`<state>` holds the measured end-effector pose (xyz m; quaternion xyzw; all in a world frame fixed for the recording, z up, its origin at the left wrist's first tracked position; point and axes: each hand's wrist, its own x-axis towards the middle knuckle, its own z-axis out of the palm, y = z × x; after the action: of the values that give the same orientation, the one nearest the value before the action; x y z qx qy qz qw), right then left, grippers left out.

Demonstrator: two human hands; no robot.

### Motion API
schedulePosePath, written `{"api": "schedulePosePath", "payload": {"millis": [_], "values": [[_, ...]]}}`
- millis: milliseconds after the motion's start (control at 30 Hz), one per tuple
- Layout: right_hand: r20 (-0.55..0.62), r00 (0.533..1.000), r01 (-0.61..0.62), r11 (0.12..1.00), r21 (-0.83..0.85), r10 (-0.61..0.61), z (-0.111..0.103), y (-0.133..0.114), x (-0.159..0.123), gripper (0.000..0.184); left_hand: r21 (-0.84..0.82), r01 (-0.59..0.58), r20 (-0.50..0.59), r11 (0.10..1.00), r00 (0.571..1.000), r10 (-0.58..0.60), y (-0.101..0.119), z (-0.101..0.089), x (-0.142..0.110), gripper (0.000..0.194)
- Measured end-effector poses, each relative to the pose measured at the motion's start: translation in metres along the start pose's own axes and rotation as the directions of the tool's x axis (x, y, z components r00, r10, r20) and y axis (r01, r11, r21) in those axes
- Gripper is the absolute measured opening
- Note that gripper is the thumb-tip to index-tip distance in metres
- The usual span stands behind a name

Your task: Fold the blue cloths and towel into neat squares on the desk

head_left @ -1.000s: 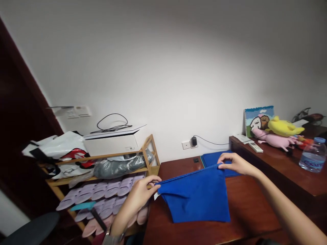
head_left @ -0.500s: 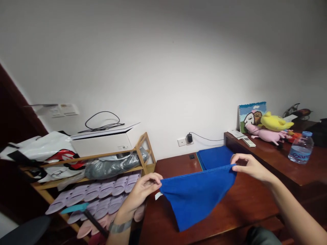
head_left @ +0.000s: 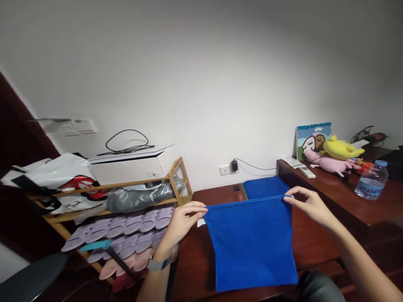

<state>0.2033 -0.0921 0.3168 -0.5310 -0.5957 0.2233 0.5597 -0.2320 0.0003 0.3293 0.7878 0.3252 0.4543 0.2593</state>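
A blue cloth [head_left: 252, 245] hangs spread out between my two hands, its stitched top edge pulled nearly straight. My left hand [head_left: 185, 220] pinches the top left corner, where a small white tag [head_left: 201, 223] sticks out. At the top right corner my right hand [head_left: 307, 203] pinches the edge between thumb and fingers. The cloth hangs over the brown wooden desk [head_left: 201, 260]; whether its lower edge touches the desk I cannot tell. Behind it, another piece of blue fabric [head_left: 266, 187] lies folded flat on the desk by the wall.
Left of the desk stands a wooden rack [head_left: 179, 176] with several lilac slippers [head_left: 132, 224], a white box [head_left: 126, 167] and a bag [head_left: 50, 176]. On the raised right surface are a water bottle [head_left: 371, 182], plush toys [head_left: 333, 161] and a remote [head_left: 307, 172]. A plugged-in charger [head_left: 234, 165] is on the wall.
The blue cloth swung from a slanted, partly folded drape to hanging flat and fuller downward. Both hands rose slightly, still pinching its corners; the left shifted a little right.
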Motion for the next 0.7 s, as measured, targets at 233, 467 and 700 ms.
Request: {"api": "schedulePosePath", "payload": {"millis": [233, 467, 700], "values": [[-0.17, 0.985, 0.032, 0.999, 0.018, -0.028, 0.009, 0.014, -0.013, 0.046, -0.072, -0.024, -0.125, 0.997, 0.992, 0.015, -0.003, 0.009, -0.005, 0.026], [-0.282, 0.957, 0.078, 0.997, 0.024, -0.068, 0.011, 0.007, -0.023, 0.042, -0.155, -0.004, -0.223, 0.988, 0.974, -0.031, 0.003, 0.018, -0.01, 0.023], [-0.409, 0.889, 0.19, 0.979, -0.074, -0.203, -0.003, -0.017, -0.037, 0.031, -0.276, -0.043, -0.305, 0.96, 0.951, -0.045, 0.037, 0.01, -0.027, 0.016]]}}
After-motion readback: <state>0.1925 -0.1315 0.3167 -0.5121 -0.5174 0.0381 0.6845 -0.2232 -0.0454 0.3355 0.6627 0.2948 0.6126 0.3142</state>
